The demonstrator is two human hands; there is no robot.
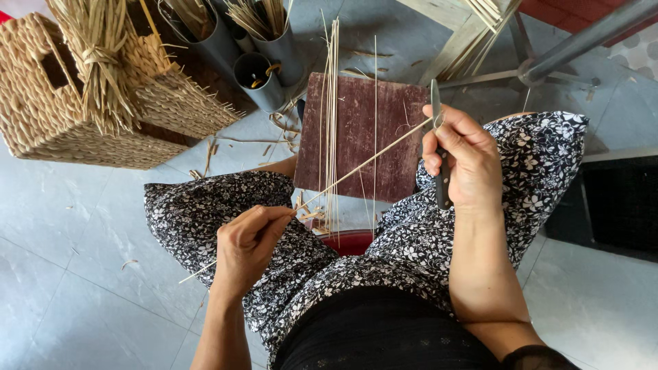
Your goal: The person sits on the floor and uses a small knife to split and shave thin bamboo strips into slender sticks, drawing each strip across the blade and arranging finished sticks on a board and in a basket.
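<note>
Grey tiled floor, woven basket and metal stand in daylight.

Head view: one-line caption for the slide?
Seated person's left hand pulls a thin straw strip against a knife gripped in the right hand, above a dark red board.

A wooden board lies on the floor before the knees, loose reed strips on it; woven baskets left, tubes behind.
</note>
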